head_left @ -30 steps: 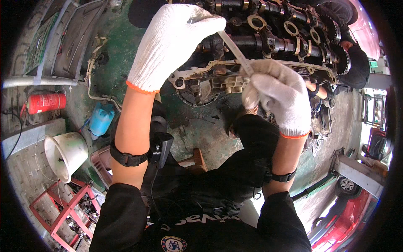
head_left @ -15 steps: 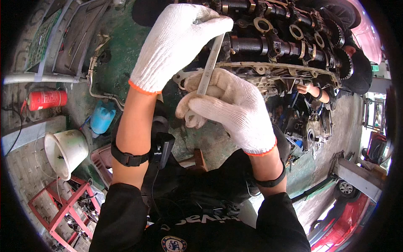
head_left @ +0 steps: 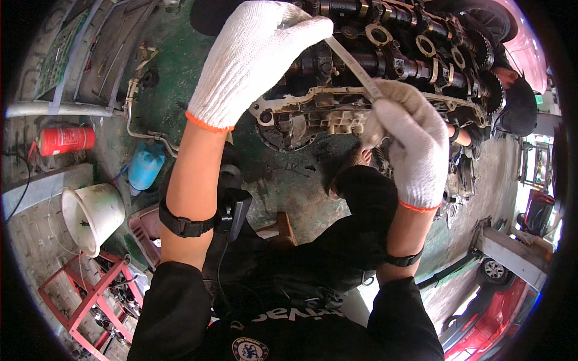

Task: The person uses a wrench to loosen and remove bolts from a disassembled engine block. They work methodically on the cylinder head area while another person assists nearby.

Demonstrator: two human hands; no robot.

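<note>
A long, flat silver wrench (head_left: pixel 354 67) slants across the near side of an open engine cylinder head (head_left: pixel 415 66) with dark camshafts. My left hand (head_left: pixel 259 60), in a white knit glove, is closed at the wrench's far end, its thumb against it; glove and fingers hide that end. My right hand (head_left: pixel 415 141), in a soiled white glove, is closed round the wrench's near end, right of the engine's middle. Below the rail of the head, a pale metal casting (head_left: pixel 346 120) shows between my hands.
A co-worker in a black cap (head_left: pixel 522 105) crouches at the engine's right end, one arm reaching under it. Greasy metal parts (head_left: pixel 460 180) lie right of my right hand. A white bucket (head_left: pixel 93 219), blue jug (head_left: pixel 146 167) and red extinguisher (head_left: pixel 66 141) stand to the left.
My right hand has swung right and slightly up with the wrench's near end, so the wrench now leans the other way. My left hand has stayed nearly in place.
</note>
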